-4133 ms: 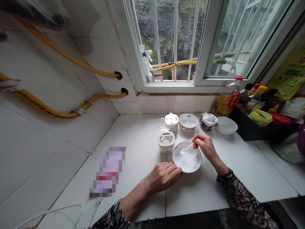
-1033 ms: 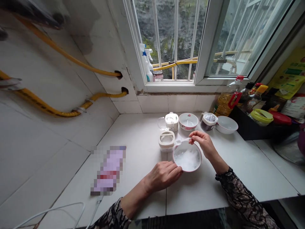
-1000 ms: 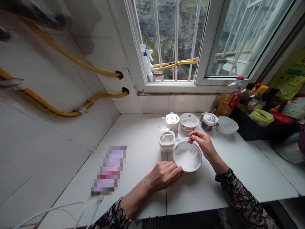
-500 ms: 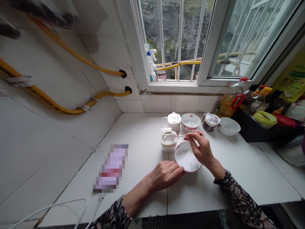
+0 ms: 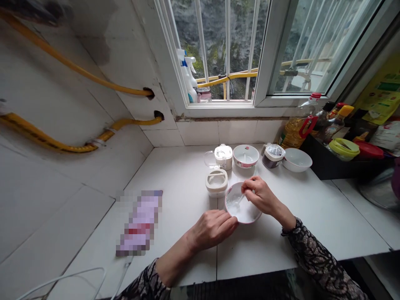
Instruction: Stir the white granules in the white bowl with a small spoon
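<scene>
- Hands at a white tiled counter (image 5: pixel 175 183) under a window (image 5: pixel 225 54), both sleeves dark and patterned
- Right hand (image 5: pixel 261 196) — fingers pinched shut on the handle of a small white spoon (image 5: pixel 240 199); the hand sits over the far-right rim of a bowl, the spoon angled down and to its left, the tip in the white grains
- Bowl (image 5: pixel 229 195) — white with a pink-patterned rim, holding white granules; it stands on the counter between the two hands, under the right hand's fingertips
- Left hand (image 5: pixel 212 228) — loosely curled, palm down, fingertips touching the near-left wall of the bowl; it grips nothing else, and whether it clasps the rim or only rests against it cannot be told
- Just beyond the bowl, left of the right hand: a small cream canister (image 5: pixel 216 183), open-topped
- Farther off, beyond the right hand, a row: a lidded canister (image 5: pixel 223 152) with its clear lid tipped up, a second patterned bowl (image 5: pixel 246 155), a jar with dark contents (image 5: pixel 273 155), a plain white bowl (image 5: pixel 296 160)
- Well to the right of the right hand: an oil bottle (image 5: pixel 295 129) and sauce bottles at a dark tray
- Well left of the left hand: a blurred-out flat item lying on the counter, and a white cable (image 5: pixel 62 281) near the front edge
</scene>
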Action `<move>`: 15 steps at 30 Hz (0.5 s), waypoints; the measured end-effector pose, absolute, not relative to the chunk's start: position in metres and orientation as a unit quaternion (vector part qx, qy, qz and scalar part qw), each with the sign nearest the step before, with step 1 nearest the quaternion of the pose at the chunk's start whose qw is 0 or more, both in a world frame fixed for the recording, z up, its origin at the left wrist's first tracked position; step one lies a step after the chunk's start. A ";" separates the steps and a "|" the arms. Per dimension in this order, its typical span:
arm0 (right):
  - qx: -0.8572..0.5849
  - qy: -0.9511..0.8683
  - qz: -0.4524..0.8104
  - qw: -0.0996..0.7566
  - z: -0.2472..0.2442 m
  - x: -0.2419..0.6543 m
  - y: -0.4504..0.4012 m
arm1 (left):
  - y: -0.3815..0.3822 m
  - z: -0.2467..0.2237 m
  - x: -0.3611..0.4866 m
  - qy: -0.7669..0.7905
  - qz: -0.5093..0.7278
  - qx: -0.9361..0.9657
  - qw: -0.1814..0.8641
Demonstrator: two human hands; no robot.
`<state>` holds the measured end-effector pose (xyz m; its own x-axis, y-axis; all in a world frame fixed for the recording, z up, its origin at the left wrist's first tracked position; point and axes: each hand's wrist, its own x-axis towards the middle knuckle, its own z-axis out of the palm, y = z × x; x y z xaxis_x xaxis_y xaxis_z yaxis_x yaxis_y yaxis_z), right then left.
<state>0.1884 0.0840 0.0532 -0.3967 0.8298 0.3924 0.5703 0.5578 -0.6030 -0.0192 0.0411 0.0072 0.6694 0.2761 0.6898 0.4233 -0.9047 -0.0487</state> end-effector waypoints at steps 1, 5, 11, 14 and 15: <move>-0.438 -0.803 0.204 0.350 0.053 0.188 0.084 | 0.041 0.007 -0.019 -0.193 -0.357 -0.908 0.103; -0.478 -0.713 0.324 0.399 0.054 0.192 0.088 | 0.041 0.008 -0.019 -0.194 -0.360 -0.906 0.105; -0.481 -0.582 0.479 0.448 0.055 0.197 0.095 | 0.041 0.008 -0.019 -0.188 -0.361 -0.907 0.105; -0.481 -0.553 0.503 0.458 0.057 0.197 0.097 | 0.041 0.007 -0.019 -0.188 -0.363 -0.906 0.107; -0.481 -0.547 0.508 0.460 0.057 0.198 0.097 | 0.041 0.007 -0.019 -0.188 -0.364 -0.906 0.108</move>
